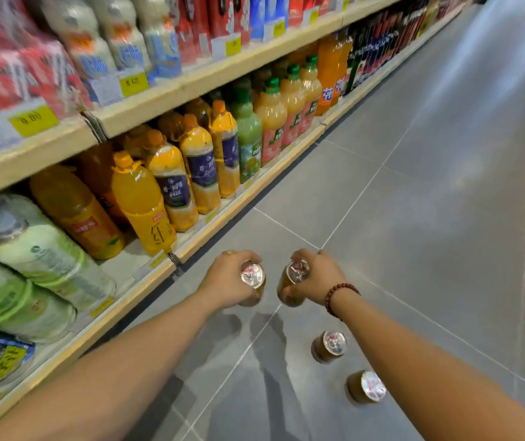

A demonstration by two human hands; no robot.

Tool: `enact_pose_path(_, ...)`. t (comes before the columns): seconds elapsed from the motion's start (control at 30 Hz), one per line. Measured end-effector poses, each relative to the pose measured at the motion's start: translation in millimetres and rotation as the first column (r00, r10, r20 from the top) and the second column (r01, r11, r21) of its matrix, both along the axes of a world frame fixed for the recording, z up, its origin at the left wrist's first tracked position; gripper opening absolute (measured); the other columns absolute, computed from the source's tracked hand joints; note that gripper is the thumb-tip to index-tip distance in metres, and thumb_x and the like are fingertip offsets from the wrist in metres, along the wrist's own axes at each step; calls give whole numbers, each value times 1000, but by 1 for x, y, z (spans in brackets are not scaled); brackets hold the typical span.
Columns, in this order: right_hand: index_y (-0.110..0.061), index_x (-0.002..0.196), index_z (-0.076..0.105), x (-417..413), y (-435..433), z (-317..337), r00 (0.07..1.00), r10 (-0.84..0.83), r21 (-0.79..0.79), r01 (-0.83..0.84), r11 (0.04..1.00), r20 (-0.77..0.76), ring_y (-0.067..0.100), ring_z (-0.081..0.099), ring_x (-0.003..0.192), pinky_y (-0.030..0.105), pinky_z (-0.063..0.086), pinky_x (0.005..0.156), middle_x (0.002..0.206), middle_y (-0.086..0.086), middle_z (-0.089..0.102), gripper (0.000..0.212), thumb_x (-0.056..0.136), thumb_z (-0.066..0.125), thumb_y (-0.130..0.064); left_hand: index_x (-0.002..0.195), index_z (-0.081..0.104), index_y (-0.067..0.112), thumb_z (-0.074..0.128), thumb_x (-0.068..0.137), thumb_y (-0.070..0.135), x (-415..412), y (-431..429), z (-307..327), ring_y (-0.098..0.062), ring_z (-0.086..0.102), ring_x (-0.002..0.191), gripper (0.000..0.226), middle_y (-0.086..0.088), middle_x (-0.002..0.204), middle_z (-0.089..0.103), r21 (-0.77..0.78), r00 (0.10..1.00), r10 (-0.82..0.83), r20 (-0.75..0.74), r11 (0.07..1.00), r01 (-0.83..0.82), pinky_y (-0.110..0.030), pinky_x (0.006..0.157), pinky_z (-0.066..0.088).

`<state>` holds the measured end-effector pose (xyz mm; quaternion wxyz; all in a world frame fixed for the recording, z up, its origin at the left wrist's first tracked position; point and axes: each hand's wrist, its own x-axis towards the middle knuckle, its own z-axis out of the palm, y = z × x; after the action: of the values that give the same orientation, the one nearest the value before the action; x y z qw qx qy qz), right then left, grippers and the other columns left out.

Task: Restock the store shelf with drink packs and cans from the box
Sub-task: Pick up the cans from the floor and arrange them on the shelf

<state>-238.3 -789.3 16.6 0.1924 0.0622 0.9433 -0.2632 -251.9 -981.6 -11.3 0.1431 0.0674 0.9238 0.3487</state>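
Grey tiled floor running beside long wooden shelving, seen from above. Grips a brown can in the left hand, fingers wrapped round its side, silver lid with a red mark facing up. Grips a second can of the same kind in the right hand, fingers curled over its rim, with a dark beaded bracelet on that wrist. Holds both upright and just beside each other, over the floor near the bottom shelf's front edge. Standing on the tiles under the right forearm: a third can and, nearer the camera, a fourth can, upright and apart. No brand legible on any lid. On the bottom shelf, orange bottles, some with dark-blue labels in blurred Chinese writing, then a green bottle; pale green-and-white bottles at left. Above, red packs behind yellow price tags, digits too smeared to read.
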Motion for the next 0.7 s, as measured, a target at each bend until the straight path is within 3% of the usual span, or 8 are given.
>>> enact_pose_path(0.17, -20, 126, 54, -3, -19, 153, 989, 145, -58, -147, 987, -37, 25, 52, 115, 35, 50, 92, 124, 6, 53, 62, 70, 79, -26, 112, 66, 23, 88, 56, 19, 1, -26, 160, -9, 55, 96, 61, 7, 109, 64, 44, 998, 48, -50, 998, -46, -17, 73, 40)
enact_pose_path(0.27, -18, 126, 56, -2, -35, 254, 963, 262, -30, -264, 964, -59, 23, 55, 114, 37, 51, 95, 126, 3, 59, 63, 69, 80, -30, 109, 67, 23, 89, 55, 21, 9, -48, 265, -12, 55, 101, 59, 7, 109, 63, 40, 997, 45, -64, 998, -42, -23, 77, 42)
enact_pose_path(0.43, -19, 129, 55, -1, -76, 444, 868, 471, 21, -474, 880, -158, 18, 52, 117, 25, 43, 87, 130, -1, 57, 65, 70, 79, -34, 101, 65, 33, 89, 54, 27, 28, -101, 451, -16, 56, 111, 53, 7, 117, 62, -10, 992, 56, -116, 998, -58, -30, 85, 46)
enact_pose_path(0.7, -15, 129, 56, 5, -154, 680, 733, 596, -33, -639, 768, -326, 21, 52, 120, 29, 46, 92, 133, 2, 55, 67, 69, 82, -28, 104, 64, 34, 87, 59, 29, 83, -186, 701, -8, 54, 100, 52, 17, 109, 59, -144, 977, 102, -185, 981, -130, -25, 78, 42)
